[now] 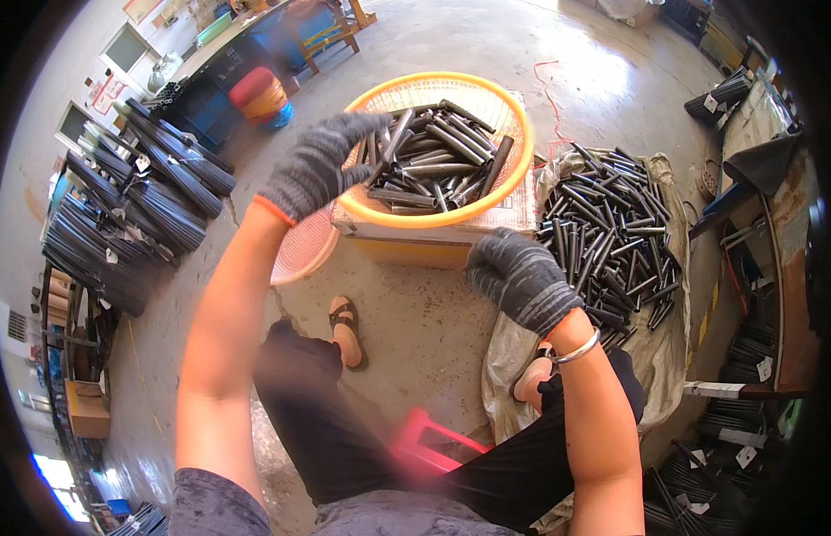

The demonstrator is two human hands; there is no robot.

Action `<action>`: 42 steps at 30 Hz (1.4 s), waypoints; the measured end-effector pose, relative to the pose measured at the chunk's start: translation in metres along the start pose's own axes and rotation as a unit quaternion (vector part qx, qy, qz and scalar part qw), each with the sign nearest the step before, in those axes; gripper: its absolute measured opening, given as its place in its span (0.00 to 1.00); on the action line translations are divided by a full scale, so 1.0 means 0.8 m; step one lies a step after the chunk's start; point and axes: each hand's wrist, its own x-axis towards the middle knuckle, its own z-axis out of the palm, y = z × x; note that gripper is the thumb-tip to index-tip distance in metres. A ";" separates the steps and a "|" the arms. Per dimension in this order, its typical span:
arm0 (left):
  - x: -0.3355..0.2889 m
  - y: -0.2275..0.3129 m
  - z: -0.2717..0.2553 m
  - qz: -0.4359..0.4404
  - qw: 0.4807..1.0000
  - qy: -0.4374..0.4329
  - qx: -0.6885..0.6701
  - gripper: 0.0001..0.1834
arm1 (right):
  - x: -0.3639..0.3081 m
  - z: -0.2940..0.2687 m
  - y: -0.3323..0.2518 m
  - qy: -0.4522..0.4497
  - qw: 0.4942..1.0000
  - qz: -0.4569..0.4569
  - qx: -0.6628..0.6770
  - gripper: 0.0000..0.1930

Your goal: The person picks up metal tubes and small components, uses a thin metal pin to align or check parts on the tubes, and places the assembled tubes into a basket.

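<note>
My left hand (319,165), in a grey striped knit glove with an orange cuff, is at the left rim of an orange plastic basket (516,112). Its fingers and thumb are spread, beside a short dark metal tube (398,134) lying slanted over the others. Many such tubes fill the basket. My right hand (523,279), gloved alike, has its fingers curled in, between the basket and a heap of tubes (603,237) to the right. Whether anything is inside those fingers is hidden.
The basket rests on a cardboard box (407,246), with a pinkish basket (306,246) at its left. The heap lies on a crumpled sack sheet (505,380). Below me is a red plastic stool (433,442). Bundled long rods (121,232) stand left; a red cable (545,98) crosses the floor.
</note>
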 end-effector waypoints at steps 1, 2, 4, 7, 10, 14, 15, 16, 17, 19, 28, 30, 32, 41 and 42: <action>-0.010 0.007 0.002 -0.004 1.000 -0.017 -0.021 0.34 | 0.001 -0.001 0.004 0.021 0.997 0.008 0.073 0.06; -0.017 0.010 0.013 -0.002 0.999 -0.025 -0.047 0.32 | -0.001 -0.003 0.009 0.040 0.989 0.019 0.140 0.07; -0.039 0.017 0.030 -0.026 0.994 -0.026 -0.099 0.26 | 0.001 -0.007 0.005 0.024 0.952 0.083 0.293 0.07; -0.062 0.048 0.048 -0.063 0.982 -0.022 -0.178 0.23 | 0.005 -0.007 -0.008 0.003 0.753 0.150 0.640 0.09; -0.079 0.080 0.061 -0.106 0.960 -0.014 -0.258 0.29 | 0.004 -0.003 -0.012 -0.010 0.659 0.143 0.738 0.12; -0.088 0.111 0.070 -0.093 0.955 0.055 -0.277 0.31 | 0.009 0.009 -0.009 -0.047 0.671 0.128 0.728 0.10; -0.090 0.117 0.071 -0.091 0.956 0.072 -0.271 0.30 | 0.010 0.011 -0.011 -0.060 0.649 0.132 0.747 0.10; -0.091 0.121 0.072 -0.089 0.956 0.089 -0.265 0.30 | 0.011 0.012 -0.013 -0.068 0.646 0.124 0.750 0.10; -0.091 0.125 0.073 -0.086 0.956 0.106 -0.259 0.30 | 0.012 0.014 -0.013 -0.071 0.649 0.119 0.748 0.10; -0.089 0.133 0.075 -0.087 0.961 0.121 -0.231 0.29 | 0.012 0.018 -0.012 -0.075 0.654 0.111 0.745 0.11; -0.077 0.176 0.105 -0.098 0.960 0.184 -0.184 0.21 | 0.007 0.015 -0.026 -0.069 0.696 0.157 0.697 0.11; -0.078 0.170 0.121 -0.105 0.949 0.220 -0.201 0.17 | 0.006 0.028 -0.026 -0.052 0.680 0.162 0.713 0.11; -0.074 0.173 0.121 -0.115 0.943 0.235 -0.204 0.10 | 0.005 0.029 -0.015 -0.074 0.690 0.154 0.703 0.13; -0.142 0.122 0.117 -0.263 0.939 0.179 -0.129 0.08 | 0.008 0.017 -0.005 -0.011 0.670 0.090 0.737 0.19; -0.157 0.113 0.118 -0.281 0.942 0.129 -0.131 0.19 | 0.008 0.015 -0.010 -0.016 0.643 0.093 0.760 0.19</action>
